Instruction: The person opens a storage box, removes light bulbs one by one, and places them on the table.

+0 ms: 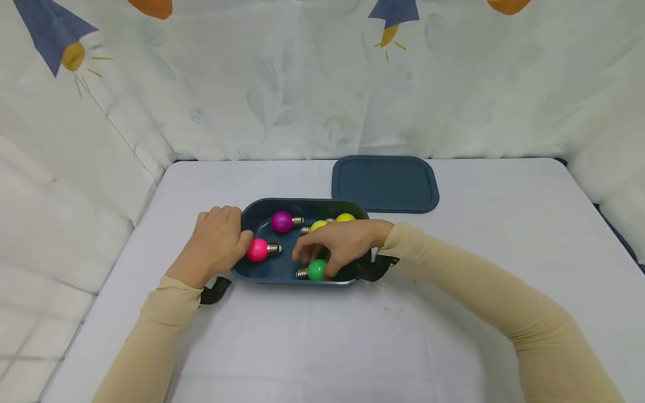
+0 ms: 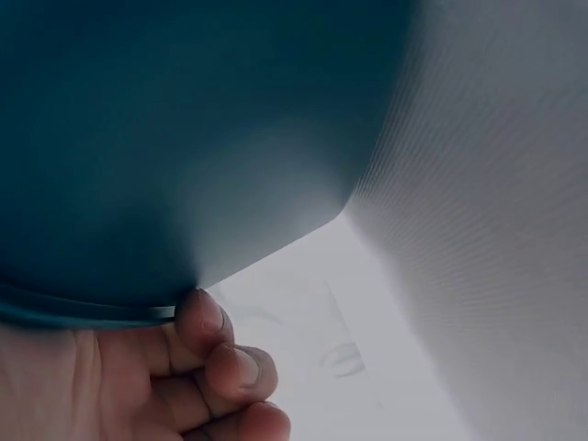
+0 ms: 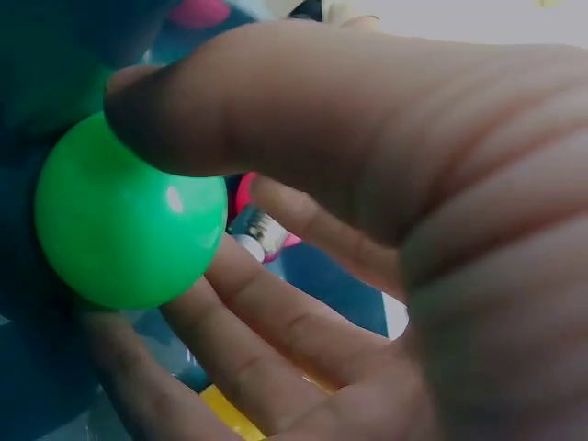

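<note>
My left hand [image 1: 214, 243] grips the left end of a dark blue container [image 1: 282, 279], its thumb over the rim beside a pink bulb [image 1: 257, 250]. In the left wrist view, curled fingers [image 2: 243, 369] lie at the rim of the container [image 2: 92, 317]. Reaching into the container, my right hand [image 1: 347, 240] has its thumb and fingers around a green bulb [image 1: 317, 270]. The right wrist view shows the thumb over the green bulb [image 3: 129, 220] and fingers [image 3: 248, 358] below it.
A purple bulb [image 1: 281, 222] and yellow bulbs [image 1: 345, 217] also lie in the container, the yellow ones partly behind my right hand. A dark blue lid [image 1: 385, 183] lies on the white table [image 1: 484, 190] behind the container. Patterned curtains hang behind the table.
</note>
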{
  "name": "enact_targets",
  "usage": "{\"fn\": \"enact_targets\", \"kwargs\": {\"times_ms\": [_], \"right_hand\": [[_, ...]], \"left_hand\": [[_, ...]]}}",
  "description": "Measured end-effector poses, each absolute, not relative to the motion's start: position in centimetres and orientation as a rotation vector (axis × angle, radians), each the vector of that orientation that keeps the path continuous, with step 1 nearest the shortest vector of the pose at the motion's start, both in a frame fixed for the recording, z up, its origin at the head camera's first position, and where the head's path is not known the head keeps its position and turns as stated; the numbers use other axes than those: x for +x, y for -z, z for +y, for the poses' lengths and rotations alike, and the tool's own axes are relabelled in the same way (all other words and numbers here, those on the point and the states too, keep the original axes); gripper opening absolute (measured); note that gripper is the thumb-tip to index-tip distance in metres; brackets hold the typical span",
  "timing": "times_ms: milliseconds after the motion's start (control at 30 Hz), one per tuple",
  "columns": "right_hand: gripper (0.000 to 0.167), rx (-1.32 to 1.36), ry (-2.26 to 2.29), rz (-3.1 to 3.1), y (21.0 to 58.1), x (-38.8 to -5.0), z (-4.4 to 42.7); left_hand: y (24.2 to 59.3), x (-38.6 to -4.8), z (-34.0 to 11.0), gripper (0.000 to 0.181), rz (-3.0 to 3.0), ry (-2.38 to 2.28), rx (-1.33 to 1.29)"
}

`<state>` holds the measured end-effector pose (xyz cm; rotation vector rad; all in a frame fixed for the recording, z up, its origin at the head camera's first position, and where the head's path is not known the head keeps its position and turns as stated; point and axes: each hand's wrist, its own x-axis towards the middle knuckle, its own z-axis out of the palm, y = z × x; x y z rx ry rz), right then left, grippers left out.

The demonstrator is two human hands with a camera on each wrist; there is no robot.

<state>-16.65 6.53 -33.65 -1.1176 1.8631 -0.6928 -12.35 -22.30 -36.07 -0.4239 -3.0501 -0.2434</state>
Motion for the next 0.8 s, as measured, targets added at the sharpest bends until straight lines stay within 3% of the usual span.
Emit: {"fn": "enact_targets", "kwargs": {"times_ms": [300,800], "right_hand": [[0.048,-1.177,0.547,1.964,33.5,-16.4,6.2],[0.053,-1.15,0.767,1.881,32.1,-16.5,7.0]], "left_hand": [[35.9,-12.3,-21.7,0.02,-3.017,0.261,-0.421],[35.9,-12.1,-22.0,0.02,-3.034,0.274,-0.411]]}}
